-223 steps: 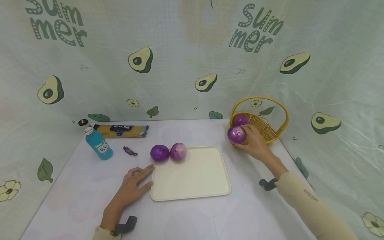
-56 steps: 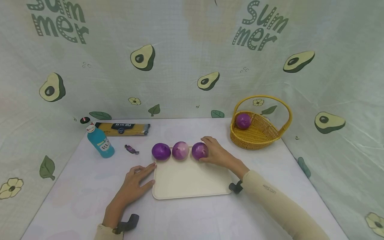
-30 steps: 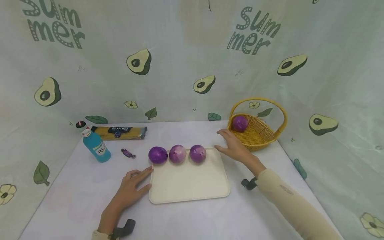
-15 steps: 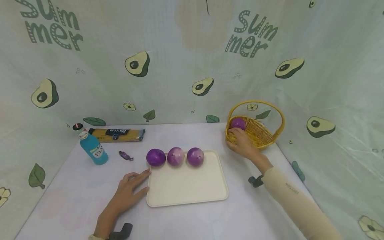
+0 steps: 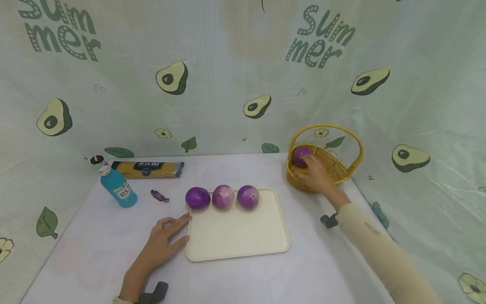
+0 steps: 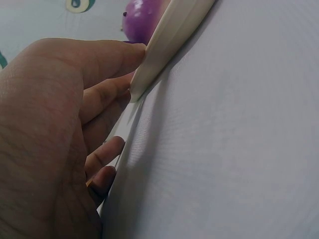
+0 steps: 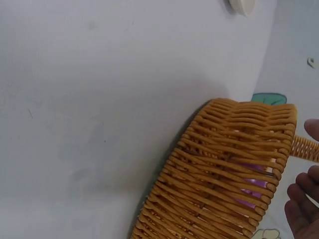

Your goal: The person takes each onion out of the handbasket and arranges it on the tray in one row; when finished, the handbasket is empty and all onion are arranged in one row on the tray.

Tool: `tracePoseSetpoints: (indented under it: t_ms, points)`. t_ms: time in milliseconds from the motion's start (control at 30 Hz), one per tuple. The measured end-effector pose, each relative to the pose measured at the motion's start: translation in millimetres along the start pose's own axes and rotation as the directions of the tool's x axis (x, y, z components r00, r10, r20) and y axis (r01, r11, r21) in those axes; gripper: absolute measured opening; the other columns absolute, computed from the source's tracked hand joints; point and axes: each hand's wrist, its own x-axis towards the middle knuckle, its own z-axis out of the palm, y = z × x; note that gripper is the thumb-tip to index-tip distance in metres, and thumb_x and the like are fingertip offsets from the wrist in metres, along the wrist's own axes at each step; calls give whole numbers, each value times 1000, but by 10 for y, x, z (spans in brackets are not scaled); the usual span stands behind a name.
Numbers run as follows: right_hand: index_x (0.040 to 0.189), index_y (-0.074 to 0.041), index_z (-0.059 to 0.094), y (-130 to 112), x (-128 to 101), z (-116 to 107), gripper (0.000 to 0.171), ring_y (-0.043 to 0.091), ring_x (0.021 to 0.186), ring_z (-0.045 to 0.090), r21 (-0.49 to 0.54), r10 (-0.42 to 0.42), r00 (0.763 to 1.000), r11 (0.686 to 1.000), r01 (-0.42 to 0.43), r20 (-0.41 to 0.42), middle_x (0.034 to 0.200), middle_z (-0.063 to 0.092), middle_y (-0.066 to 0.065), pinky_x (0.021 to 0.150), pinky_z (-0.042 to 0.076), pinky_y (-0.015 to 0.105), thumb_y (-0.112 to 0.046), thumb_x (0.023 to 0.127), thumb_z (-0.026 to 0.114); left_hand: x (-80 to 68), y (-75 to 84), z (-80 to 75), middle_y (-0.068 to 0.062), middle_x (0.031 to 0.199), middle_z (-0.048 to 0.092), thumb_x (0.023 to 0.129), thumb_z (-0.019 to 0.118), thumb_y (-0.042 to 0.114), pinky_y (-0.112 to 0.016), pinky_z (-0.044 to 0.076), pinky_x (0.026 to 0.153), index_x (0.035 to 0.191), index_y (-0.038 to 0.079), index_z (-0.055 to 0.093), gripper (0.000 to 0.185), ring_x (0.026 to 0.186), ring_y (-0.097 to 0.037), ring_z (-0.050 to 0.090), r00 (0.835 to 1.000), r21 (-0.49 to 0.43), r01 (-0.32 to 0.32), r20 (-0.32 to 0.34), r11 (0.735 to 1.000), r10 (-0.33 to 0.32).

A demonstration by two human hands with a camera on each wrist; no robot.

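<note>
At the far left edge of the table a blue bottle [image 5: 117,187] stands upright, a pasta packet [image 5: 149,168] lying behind it along the back wall and a wrapped candy [image 5: 159,195] just beside it. The left hand [image 5: 164,240] lies flat with fingers relaxed, fingertips [image 6: 130,54] touching the left rim of the cream tray [image 5: 243,245]; it has stayed there throughout. Three purple onions [image 5: 222,196] sit in a row along the tray's far edge, the row running left to right, each touching the next; the near part of the tray is bare. Open tabletop lies between tray and wicker basket [image 5: 336,166], which sits tilted by the right back corner. The right hand [image 5: 317,174], over the tray's right edge a second ago, now reaches over the basket's front rim, fingers curling onto the last onion [image 5: 301,154] inside. Whether they grip it, I cannot tell.
</note>
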Motion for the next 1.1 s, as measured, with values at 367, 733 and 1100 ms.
tracePoseSetpoints:
  t_ms: [367,733,1100]
  points:
    - [146,9,37,143,115,-15,71,48,139,30,-33,5,1000,999,-6,-10,151,33,32,112,28,62,-25,94,71,6,0,0,9,151,48,95,63,50,-63,26,103,150,31,48,59,130,-30,36,1000,12,7,6,1000,-7]
    - [146,12,36,264,237,-29,75,50,137,31,-80,18,999,997,-20,-27,148,33,34,113,25,63,-23,91,74,28,-30,14,11,152,47,96,63,49,-62,25,103,150,32,48,59,131,-28,35,1000,-5,0,12,1000,0]
    - [145,15,34,327,344,19,77,53,136,31,-82,27,999,996,-29,-23,148,32,36,113,24,63,-22,91,75,39,-26,5,12,151,47,95,63,49,-62,27,102,150,31,48,59,131,-29,36,1000,2,-3,11,1000,3]
